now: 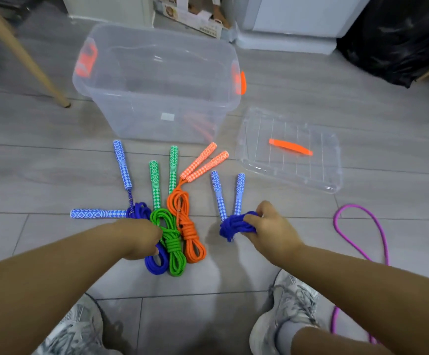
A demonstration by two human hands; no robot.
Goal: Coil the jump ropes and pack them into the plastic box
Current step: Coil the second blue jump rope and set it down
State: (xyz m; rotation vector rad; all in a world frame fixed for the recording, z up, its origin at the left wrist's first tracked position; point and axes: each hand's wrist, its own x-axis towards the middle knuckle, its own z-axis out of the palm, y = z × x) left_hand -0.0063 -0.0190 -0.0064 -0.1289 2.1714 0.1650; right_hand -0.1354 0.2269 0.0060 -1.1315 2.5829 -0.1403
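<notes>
A round, pale wooden leg (pixel 21 52) slants across the far left of the grey tiled floor (pixel 41 155). The plastic box (pixel 157 119) stands open behind the ropes, clear and smooth-walled with rounded corners and orange side latches.

In front of it lie braided cord ropes with diamond-patterned cylindrical handles. The left blue rope (pixel 154 263) is coiled into a wrapped bundle, its two handles splayed apart on the tiles. The left hand (pixel 136 237) lies over the middle of this bundle with fingers curled down onto it, gripping it. Just beside it, touching, lies the green rope (pixel 172 243), bundled and wound around its waist, and then the orange rope (pixel 191 237), bundled the same way, handles side by side.

The hands are well apart. The right hand (pixel 269 229) clutches the bunched cord of the right blue rope (pixel 234 226), its handles pointing toward the box.

The flat, ribbed, clear lid (pixel 310 175) with an orange grip lies right of the box. A smooth purple rope (pixel 377 234) loops loose at the far right.
</notes>
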